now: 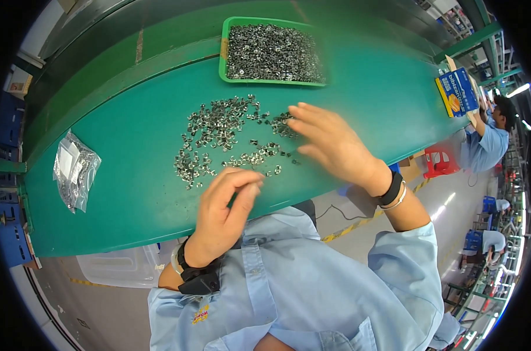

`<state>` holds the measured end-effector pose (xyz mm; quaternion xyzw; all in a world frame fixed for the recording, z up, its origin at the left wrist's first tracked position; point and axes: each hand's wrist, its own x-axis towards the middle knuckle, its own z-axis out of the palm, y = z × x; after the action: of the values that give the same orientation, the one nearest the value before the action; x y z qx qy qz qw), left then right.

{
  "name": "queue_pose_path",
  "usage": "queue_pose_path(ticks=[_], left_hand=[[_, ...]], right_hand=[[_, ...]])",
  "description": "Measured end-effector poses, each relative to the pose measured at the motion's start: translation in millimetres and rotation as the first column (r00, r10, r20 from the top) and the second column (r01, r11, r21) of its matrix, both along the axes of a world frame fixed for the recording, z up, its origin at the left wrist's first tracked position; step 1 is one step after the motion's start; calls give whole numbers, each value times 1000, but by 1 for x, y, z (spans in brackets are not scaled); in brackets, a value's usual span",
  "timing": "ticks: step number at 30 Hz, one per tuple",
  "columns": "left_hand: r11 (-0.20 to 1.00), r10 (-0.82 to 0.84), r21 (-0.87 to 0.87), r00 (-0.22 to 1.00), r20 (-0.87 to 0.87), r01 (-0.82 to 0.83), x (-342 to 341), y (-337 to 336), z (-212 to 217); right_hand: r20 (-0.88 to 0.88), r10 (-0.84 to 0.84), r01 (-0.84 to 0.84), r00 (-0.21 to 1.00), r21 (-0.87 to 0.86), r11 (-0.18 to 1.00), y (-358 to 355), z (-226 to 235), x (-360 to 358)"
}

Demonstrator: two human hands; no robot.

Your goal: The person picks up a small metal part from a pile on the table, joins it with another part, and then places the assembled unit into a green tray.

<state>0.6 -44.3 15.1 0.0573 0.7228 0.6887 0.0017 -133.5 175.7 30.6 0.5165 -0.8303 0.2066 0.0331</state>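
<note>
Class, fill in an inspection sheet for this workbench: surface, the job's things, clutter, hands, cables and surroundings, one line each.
Surface: green bench top, curved by the lens.
Job's things: small shiny metal clips scattered loose at the centre; green plastic tray heaped with more behind.
Clutter: clear plastic bag of metal parts at the left; blue cardboard box at the far right.
Hands: left hand at the near edge of the scatter, fingertips pinched; right hand spread open over its right side.
Cables: dark cable on the floor below.
Surroundings: seated co-worker in blue, red stool.
</note>
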Motion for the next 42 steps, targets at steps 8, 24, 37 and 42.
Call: queue_pose_path(ticks=[8,24,37,42], left_hand=[[639,-207,-767,944,-255,-67,-17,14,2],[577,-257,-814,932,-256,-65,-26,28,2],[540,-292,-839,920,-262,-68,-28,34,4],[523,-256,-849,936,-241,-75,-27,34,4]], right_hand=[[-21,15,-13,1000,117,993,11,-10,21],[243,-332,349,911,-29,937,34,-7,-27],[151,-183,203,972,-129,971,10,-11,-32],[-56,4,-6,998,-30,1000,1,-5,-30]])
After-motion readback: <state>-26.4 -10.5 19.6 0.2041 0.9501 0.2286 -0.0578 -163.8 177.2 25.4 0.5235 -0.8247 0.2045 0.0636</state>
